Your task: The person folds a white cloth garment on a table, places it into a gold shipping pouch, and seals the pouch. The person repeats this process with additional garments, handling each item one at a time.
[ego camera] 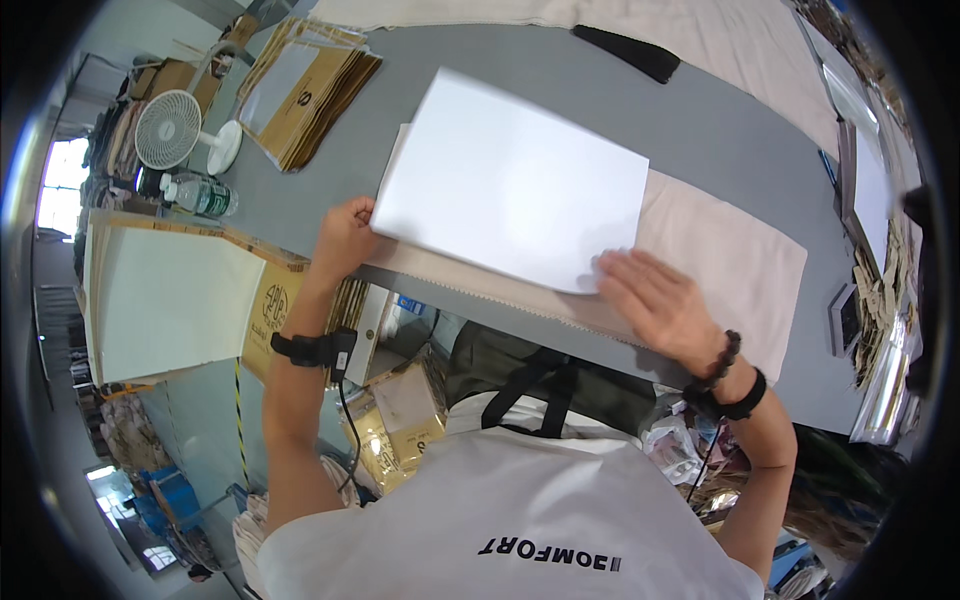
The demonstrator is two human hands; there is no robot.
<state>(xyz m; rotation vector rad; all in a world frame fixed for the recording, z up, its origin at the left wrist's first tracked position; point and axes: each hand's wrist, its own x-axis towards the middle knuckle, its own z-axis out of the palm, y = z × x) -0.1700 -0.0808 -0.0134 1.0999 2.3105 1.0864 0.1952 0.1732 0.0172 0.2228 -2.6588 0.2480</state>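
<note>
A white rectangular sheet or board (510, 180) lies over a folded pale pink cloth (720, 247), which shows along its near edge and to its right, on the grey tabletop. At the sheet's lower left corner is my left hand (349, 238), its fingers curled at the edge; whether they pinch the sheet or the cloth beneath cannot be told. My right hand (656, 307), slightly blurred, rests with extended fingers over the sheet's lower right corner and the cloth. The corner under those fingers is partly hidden.
Stacked brown paper packets (300, 97), a white fan (169, 129) and a clear plastic bottle (199, 193) stand at the left. A black tapered object (628, 52) and more pale cloth (720, 45) lie at the far side. Boards and loose items line the right edge (870, 195).
</note>
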